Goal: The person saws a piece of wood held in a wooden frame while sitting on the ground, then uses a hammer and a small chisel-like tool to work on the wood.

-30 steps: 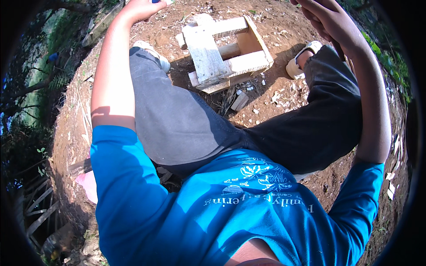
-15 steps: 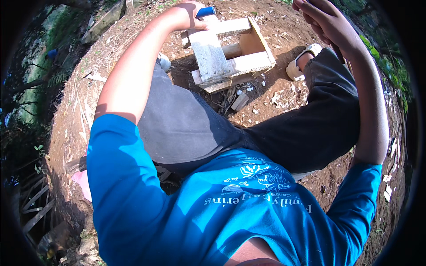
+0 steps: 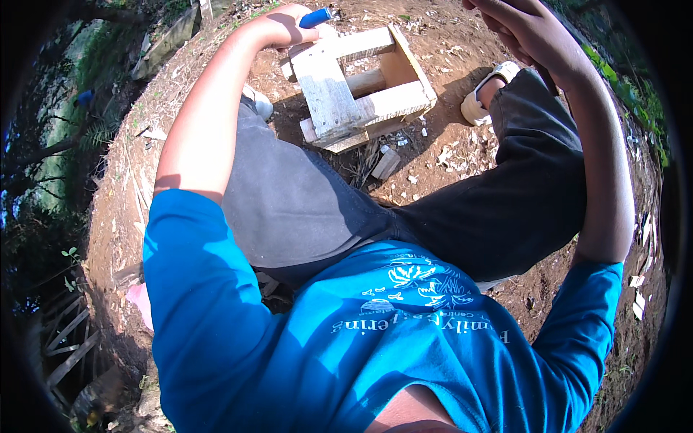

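My left hand (image 3: pixel 287 27) is closed at the top, beside the far left corner of an open wooden frame box. A short blue handle (image 3: pixel 315 18) sticks out of its grip; the rest of that tool is hidden. The box's pale top board (image 3: pixel 325 90) lies across its left side, and a round wooden piece (image 3: pixel 366 83) shows inside the opening. Higher up on the right, my right hand (image 3: pixel 516 29) is raised with its fingers curled. The frame's upper edge cuts it off, so what it holds, if anything, cannot be made out.
The box stands on brown soil between my sandalled feet, the right sandal (image 3: pixel 474 108) close to it. A small wood block (image 3: pixel 386 164) and pale chips lie in front. A pink item (image 3: pixel 140 304) is at the left, and green plants (image 3: pixel 628 90) border the right.
The view has shifted a little, so the box and sandals sit slightly further left and higher. My left hand and the blue handle have moved slightly left; both hands keep nearly the same pose.
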The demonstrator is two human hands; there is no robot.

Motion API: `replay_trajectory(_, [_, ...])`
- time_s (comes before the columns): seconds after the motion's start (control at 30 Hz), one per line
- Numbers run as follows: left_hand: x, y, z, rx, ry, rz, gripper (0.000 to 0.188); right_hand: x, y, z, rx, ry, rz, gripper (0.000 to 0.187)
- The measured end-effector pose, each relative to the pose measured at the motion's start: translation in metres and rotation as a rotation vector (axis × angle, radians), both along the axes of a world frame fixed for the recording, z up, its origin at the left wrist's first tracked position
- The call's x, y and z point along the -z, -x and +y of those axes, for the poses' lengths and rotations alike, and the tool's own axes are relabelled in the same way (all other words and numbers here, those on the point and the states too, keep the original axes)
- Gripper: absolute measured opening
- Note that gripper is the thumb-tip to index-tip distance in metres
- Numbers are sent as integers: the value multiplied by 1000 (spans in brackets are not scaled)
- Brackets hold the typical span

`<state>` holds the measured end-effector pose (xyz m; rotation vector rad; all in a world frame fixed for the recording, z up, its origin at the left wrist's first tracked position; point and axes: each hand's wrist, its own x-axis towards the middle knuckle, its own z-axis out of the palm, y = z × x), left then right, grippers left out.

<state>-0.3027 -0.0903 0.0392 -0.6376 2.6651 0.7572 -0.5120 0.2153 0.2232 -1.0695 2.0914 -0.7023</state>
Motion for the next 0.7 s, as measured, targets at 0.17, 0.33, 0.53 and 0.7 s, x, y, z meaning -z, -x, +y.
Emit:
replay_trajectory(0.17, [-20,-6,10,-56,-34,-16,38,-4,0,-3,-43,13,-10,32])
replay_trajectory(0.33, [-35,9,13,-27,4,359,30,1,4,3,-16,26,-27,31])
replay_trajectory(0.53, [-78,13,14,-340,-177,748,25,9,11,-5,-73,68,-73,31])
replay_trajectory(0.7, [-38,-3,34,123,357,114,45,67,37,-6,-165,17,79,47])
